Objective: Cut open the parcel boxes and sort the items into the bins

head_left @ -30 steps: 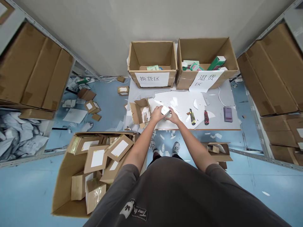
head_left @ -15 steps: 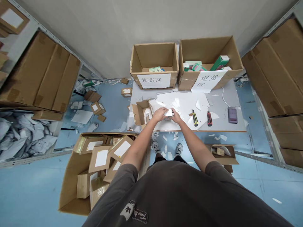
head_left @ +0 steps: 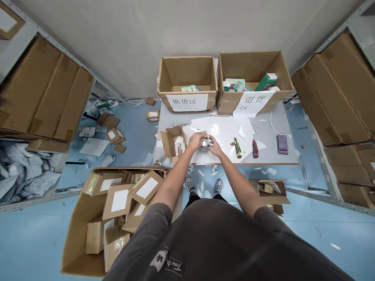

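Observation:
Both hands are close together over the front of the white table [head_left: 202,159]. Between them is a small container with a round, silvery top [head_left: 205,143]; its exact kind is too small to make out. My left hand [head_left: 196,141] wraps its left side, fingers curled. From the right, my right hand [head_left: 215,146] grips it with bent fingers, which cover part of it. A bit of brown cardboard shows behind the left fingertips. Just left of my left hand stands an open small carton [head_left: 168,143] with white paper scraps inside.
Two labelled cardboard boxes [head_left: 187,103] stand along the back, the right one with green packages [head_left: 266,82]. A yellow-black utility knife [head_left: 237,148] and a red-black one [head_left: 255,149] lie to the right, near a purple rectangular item [head_left: 282,144]. A big carton of parcels [head_left: 73,234] is at lower left.
The white, flat-looking top between my hands is replaced by a round silvery one. Both hands stay on the container, fingers shifted. The whole view has moved slightly.

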`<state>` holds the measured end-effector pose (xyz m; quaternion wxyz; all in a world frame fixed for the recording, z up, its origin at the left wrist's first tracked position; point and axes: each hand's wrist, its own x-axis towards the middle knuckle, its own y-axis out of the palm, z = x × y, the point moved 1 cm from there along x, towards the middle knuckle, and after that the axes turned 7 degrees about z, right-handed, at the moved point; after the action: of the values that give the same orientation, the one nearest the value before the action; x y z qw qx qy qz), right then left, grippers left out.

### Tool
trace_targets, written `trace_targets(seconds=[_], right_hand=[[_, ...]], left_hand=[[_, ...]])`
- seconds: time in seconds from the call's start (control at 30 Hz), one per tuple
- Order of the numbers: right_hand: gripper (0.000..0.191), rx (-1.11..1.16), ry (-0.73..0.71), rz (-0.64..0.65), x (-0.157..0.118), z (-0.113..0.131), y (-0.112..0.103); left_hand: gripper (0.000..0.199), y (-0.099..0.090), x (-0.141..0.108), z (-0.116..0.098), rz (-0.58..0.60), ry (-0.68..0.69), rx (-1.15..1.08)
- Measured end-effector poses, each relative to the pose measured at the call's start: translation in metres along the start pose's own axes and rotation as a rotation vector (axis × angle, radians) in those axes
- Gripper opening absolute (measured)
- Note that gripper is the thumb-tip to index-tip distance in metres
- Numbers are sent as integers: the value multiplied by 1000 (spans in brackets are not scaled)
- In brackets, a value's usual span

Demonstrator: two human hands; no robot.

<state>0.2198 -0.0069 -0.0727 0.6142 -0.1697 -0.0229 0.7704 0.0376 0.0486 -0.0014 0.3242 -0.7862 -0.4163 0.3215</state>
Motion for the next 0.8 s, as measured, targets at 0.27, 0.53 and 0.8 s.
trace_targets(seconds=[0.27,0.53,0.8], right_hand=[[60,-475,-33,63,17,43,-20],[43,-718,47,118,18,65,-25],[48,-947,198,361,38,87,-12]], left_hand=[[108,23,-16,25,212,149,-135],[85,22,-12,4,233,-110,-104],[75,17,-20,0,212,-165,-82]])
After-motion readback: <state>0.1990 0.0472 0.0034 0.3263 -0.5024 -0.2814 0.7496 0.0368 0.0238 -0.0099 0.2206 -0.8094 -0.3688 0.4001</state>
